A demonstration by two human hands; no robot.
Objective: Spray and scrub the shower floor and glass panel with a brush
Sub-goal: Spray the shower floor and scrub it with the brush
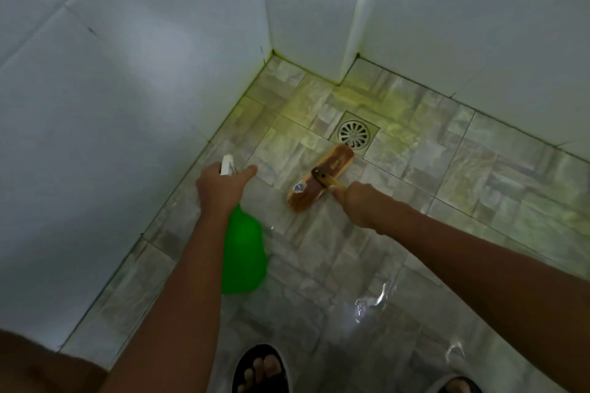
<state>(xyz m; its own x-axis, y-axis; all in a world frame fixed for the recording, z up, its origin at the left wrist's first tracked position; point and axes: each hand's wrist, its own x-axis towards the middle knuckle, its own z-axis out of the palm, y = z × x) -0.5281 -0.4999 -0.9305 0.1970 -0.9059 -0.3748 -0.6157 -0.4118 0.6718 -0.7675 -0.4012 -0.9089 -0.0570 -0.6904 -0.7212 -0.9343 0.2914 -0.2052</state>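
Item: brush (321,181), head flat on wet shower floor (479,188) beside drain (353,131); right hand (357,201) grips its handle. Left hand (220,185) curled round green spray bottle (244,252), forefinger extended. Advice: press bristles flat, short overlapping strokes toward drain, spray ahead

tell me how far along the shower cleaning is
Done: the floor looks wet, yellow-green near the drain. In hand: the right hand holds the brush on the tiles; the left hand grips the spray bottle. Left: more floor; no glass panel is in view.
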